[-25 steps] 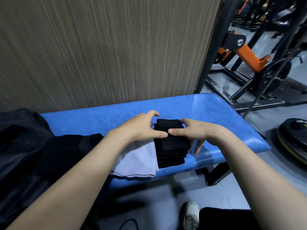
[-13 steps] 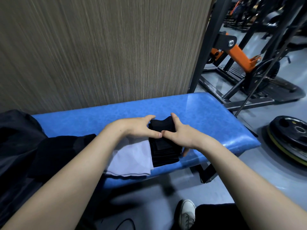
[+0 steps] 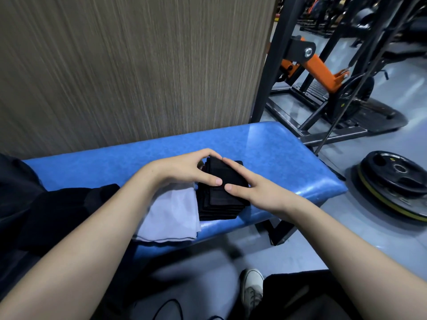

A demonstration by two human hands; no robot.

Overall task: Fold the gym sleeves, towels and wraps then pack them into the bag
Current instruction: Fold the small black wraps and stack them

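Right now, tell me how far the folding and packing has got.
Done: a stack of folded black cloths sits on the blue padded bench, with a folded white towel beside it. In hand: the left hand and right hand are squaring the stack. Left: packing; the black fabric at the left may be the bag, but I cannot tell.

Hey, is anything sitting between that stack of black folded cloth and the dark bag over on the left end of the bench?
Yes. The folded white towel lies right beside the black folded stack on the blue padded bench, towards the dark bag. Both hands, left hand and right hand, rest on the stack.
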